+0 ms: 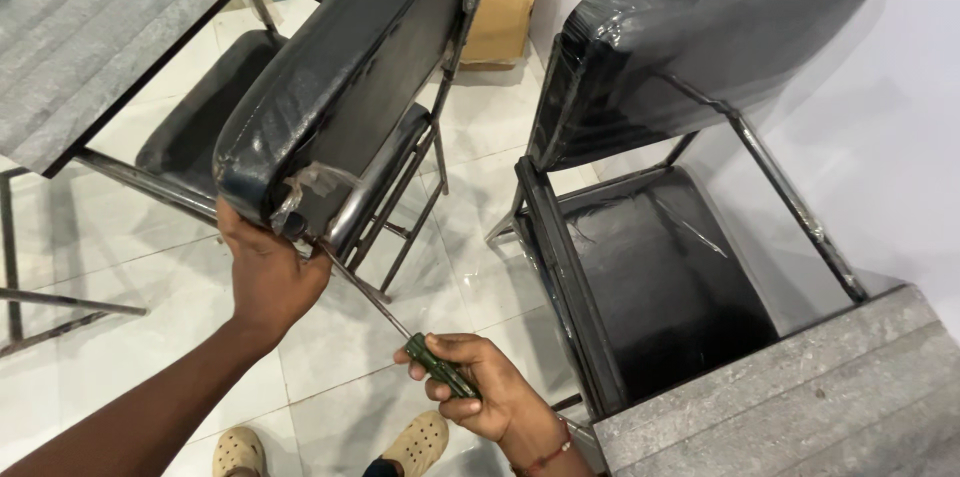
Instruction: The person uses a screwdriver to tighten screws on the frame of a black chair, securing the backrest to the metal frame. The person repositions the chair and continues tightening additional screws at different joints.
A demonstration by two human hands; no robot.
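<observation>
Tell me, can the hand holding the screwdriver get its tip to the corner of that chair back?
Probably yes: the right hand already points the screwdriver at the chair back corner, nothing between; the left hand steadies it.

Glossy white tiled floor (480, 267) under bright light. A plain white wall (900, 137) stands right. A cardboard box (505, 7) sits in the corner.
</observation>
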